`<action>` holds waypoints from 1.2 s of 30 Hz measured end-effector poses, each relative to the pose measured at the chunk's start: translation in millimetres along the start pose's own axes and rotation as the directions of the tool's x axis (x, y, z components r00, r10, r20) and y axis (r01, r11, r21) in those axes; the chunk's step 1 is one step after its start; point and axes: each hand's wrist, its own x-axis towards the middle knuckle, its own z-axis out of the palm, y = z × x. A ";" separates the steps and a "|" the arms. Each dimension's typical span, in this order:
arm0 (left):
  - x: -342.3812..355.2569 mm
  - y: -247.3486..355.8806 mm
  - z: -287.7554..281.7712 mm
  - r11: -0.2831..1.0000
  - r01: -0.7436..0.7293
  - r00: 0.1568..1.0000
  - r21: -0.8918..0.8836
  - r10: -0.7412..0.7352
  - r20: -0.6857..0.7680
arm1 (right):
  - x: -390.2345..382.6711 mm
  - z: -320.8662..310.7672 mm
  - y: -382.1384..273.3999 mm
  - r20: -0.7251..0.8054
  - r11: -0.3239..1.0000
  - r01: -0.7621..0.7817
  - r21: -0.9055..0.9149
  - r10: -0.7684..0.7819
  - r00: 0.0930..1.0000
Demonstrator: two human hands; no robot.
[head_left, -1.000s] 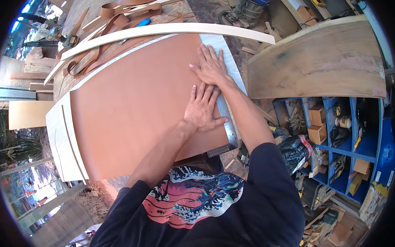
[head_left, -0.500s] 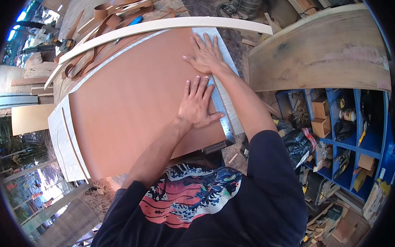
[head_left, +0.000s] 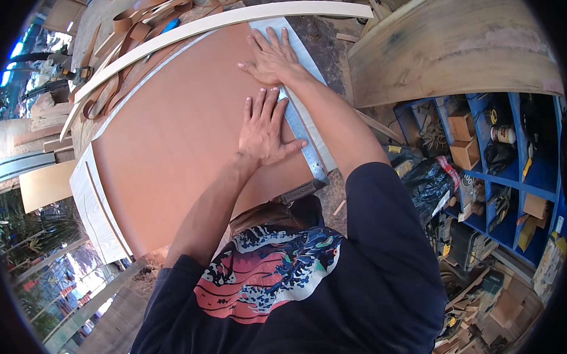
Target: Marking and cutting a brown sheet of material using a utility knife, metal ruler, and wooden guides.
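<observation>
Spread flat and palm down, the left hand (head_left: 261, 137) presses on a large brown sheet (head_left: 175, 118), its thumb stuck out to the right across the steel blade of a square (head_left: 303, 136); it is open and grips nothing. Just beyond it, the right hand (head_left: 272, 57) is open too, palm down, fingers fanned near the sheet's far right corner, thumb pointing left; whether it covers the blade's far end I cannot tell.

The sheet lies on a pale board (head_left: 100, 214), which shows past its left and right edges. The square's dark stock (head_left: 299, 192) sits along the near edge, close to the person's body. Plain brown surface spreads widely left of the hands; on the right, only a narrow pale margin shows beside the blade.

The left forearm slants up over the near edge; the right one reaches farther, angled in from the right across the pale margin.

A long whitish strip (head_left: 302, 9) curves along the far edge, with curled brown strips (head_left: 140, 32) behind it. Farther right stand a wooden slab (head_left: 454, 46) and a blue shelf unit (head_left: 516, 182).
</observation>
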 end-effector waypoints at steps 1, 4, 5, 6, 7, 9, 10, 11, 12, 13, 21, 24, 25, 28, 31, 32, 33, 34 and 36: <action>-1.1 -0.4 0.0 1.000 0.004 1.000 0.004 -0.004 -0.001 | -0.3 -0.5 -1.9 -0.001 1.000 0.004 -0.002 -0.004 1.000; -0.7 -2.9 1.2 1.000 0.005 1.000 0.015 -0.005 -0.009 | 0.6 -1.1 -4.8 -0.002 1.000 -0.002 -0.025 0.002 1.000; -0.5 -2.7 1.8 1.000 0.003 1.000 0.018 -0.003 -0.004 | -0.1 -0.2 -4.3 -0.002 1.000 -0.005 -0.020 0.005 1.000; -0.4 -2.2 2.8 1.000 0.003 1.000 0.021 -0.003 -0.002 | -1.0 0.9 -3.5 0.006 1.000 -0.009 -0.006 0.009 1.000; 0.5 -2.7 2.3 1.000 0.003 1.000 0.016 -0.003 -0.012 | 1.1 1.2 -2.4 0.014 1.000 -0.009 -0.007 0.009 1.000; 3.3 -2.8 0.8 1.000 -0.004 1.000 -0.001 0.004 -0.021 | 1.2 2.8 0.0 -0.026 1.000 -0.011 -0.009 0.010 1.000; 4.6 -3.2 1.0 1.000 -0.006 1.000 -0.001 0.006 -0.015 | 0.9 3.3 0.5 -0.070 1.000 -0.010 0.012 0.011 0.998; 6.6 -3.5 0.7 1.000 -0.006 1.000 0.000 0.006 -0.019 | 0.9 2.1 2.7 -0.073 1.000 -0.008 0.010 0.008 0.997; 9.7 -3.7 -0.1 1.000 -0.006 1.000 -0.004 0.006 -0.003 | -0.3 -0.2 6.1 -0.059 1.000 -0.010 0.022 0.011 0.998; 10.2 -6.1 -1.6 1.000 0.003 1.000 -0.007 -0.003 0.010 | -1.0 -3.8 5.0 -0.044 0.999 -0.002 0.034 0.004 0.999; -4.4 -29.9 13.0 0.991 -0.027 0.994 -0.130 0.012 -0.112 | -138.7 -36.4 1.0 -0.344 0.928 0.012 0.373 0.126 0.930; 1.0 -26.3 22.9 0.977 -0.110 0.979 -0.180 0.076 -0.190 | -270.7 -16.7 -16.3 -0.484 0.841 -0.220 0.494 0.476 0.735; 1.8 -27.9 22.1 0.976 -0.101 0.976 -0.192 0.060 -0.209 | -299.6 -10.9 -35.9 -0.371 0.729 -0.381 0.569 0.641 0.672; -10.0 -35.5 17.4 0.982 -0.058 0.978 -0.181 0.019 -0.208 | -340.7 15.9 -72.5 -0.180 0.465 -0.350 0.813 0.773 0.609; -4.7 -33.8 15.0 0.987 -0.060 0.980 -0.148 0.030 -0.198 | -342.0 25.6 -73.3 0.001 0.226 -0.378 0.898 0.857 0.515; -4.5 -33.0 14.5 0.987 -0.063 0.980 -0.145 0.034 -0.195 | -339.0 19.6 -72.7 0.254 -0.066 -0.320 0.945 0.763 0.594; -5.4 -30.9 16.2 0.988 -0.060 0.979 -0.140 0.030 -0.202 | -338.0 15.9 -71.8 0.457 -0.359 -0.292 0.886 0.581 0.674; -4.4 -30.3 17.1 0.988 -0.062 0.980 -0.144 0.033 -0.197 | -335.8 16.7 -70.8 0.448 -0.356 -0.282 0.891 0.580 0.681; -3.7 -29.4 17.7 0.988 -0.068 0.979 -0.139 0.039 -0.199 | -332.9 19.9 -70.1 0.451 -0.368 -0.280 0.887 0.561 0.694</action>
